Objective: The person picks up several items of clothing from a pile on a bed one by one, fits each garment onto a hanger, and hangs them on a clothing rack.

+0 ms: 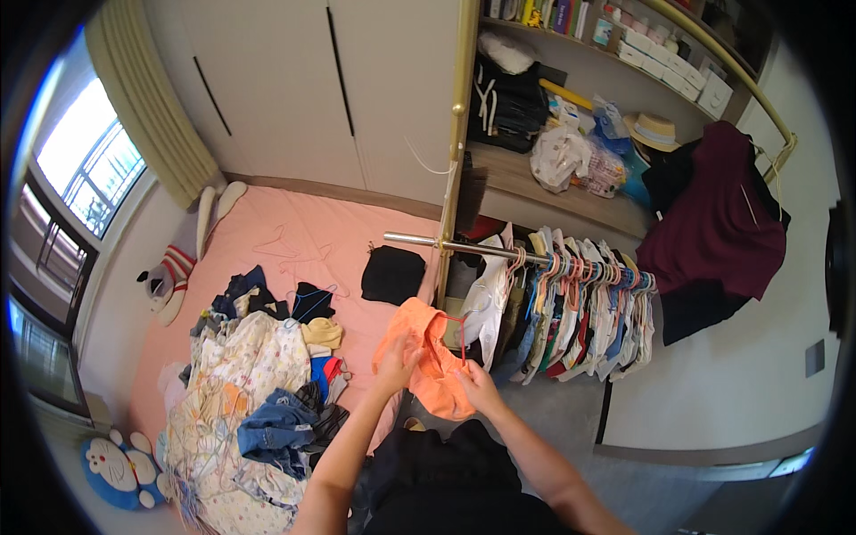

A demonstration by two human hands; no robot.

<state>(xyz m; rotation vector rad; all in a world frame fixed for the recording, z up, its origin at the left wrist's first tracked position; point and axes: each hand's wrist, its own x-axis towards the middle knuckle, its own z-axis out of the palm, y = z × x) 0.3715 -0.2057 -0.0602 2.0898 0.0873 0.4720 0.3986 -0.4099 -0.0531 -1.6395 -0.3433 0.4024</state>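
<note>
Between my two hands hangs an orange garment, with a red clothes hanger partly inside it. My left hand grips the cloth on its left side, and some of its fingers are hidden in the folds. On the right edge, my right hand pinches the garment close to the lower end of the hanger. Just beyond my right hand, several small clothes hang on hangers from a metal rail. To the left, a heap of mixed clothes covers part of the bed.
A folded black garment and loose pink hangers lie on the pink bedsheet. Denim clothing tops the heap's near side. Plush toys sit along the window side. A maroon garment hangs at the right, beside shelves with bags and a straw hat.
</note>
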